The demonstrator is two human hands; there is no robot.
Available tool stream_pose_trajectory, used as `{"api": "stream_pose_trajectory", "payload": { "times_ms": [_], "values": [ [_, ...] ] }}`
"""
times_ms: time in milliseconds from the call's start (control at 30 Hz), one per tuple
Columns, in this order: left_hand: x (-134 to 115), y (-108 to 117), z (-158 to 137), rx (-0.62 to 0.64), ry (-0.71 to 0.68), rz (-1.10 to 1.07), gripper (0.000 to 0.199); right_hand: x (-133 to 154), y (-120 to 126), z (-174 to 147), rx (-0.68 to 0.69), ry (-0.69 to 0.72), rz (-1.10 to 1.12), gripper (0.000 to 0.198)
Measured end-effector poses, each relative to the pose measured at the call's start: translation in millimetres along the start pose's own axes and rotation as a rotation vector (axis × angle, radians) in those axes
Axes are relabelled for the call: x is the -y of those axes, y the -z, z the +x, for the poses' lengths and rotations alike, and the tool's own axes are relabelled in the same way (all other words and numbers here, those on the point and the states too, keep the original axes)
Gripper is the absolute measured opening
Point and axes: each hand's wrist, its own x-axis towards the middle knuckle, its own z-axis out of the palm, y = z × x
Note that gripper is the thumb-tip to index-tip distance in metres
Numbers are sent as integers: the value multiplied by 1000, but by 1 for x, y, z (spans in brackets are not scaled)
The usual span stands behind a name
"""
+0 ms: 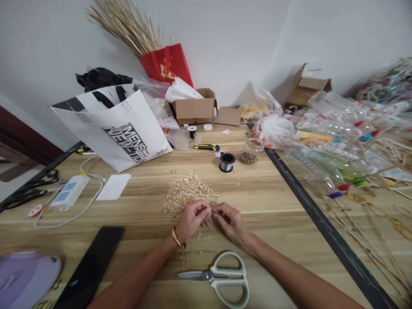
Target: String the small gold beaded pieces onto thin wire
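My left hand [193,216]: pinches a small, silvery beaded piece [207,217], probably to steady it.
My right hand [232,219]: fingertips pinched, contents unclear.

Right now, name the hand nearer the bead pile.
Left. The left hand is at the near edge of the bead pile; the right hand is farther off to the right.

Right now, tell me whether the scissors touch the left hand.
Apart. The head view shows wooden tabletop and a thin chain between the scissors and the left hand.
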Motion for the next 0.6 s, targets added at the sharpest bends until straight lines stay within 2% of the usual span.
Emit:
{"api": "stream_pose_trajectory", "payload": {
  "times_ms": [600],
  "values": [
    [2,-1,0,-33,-20,33,22,2,0,0,39,-31,5,11]
  ]
}}
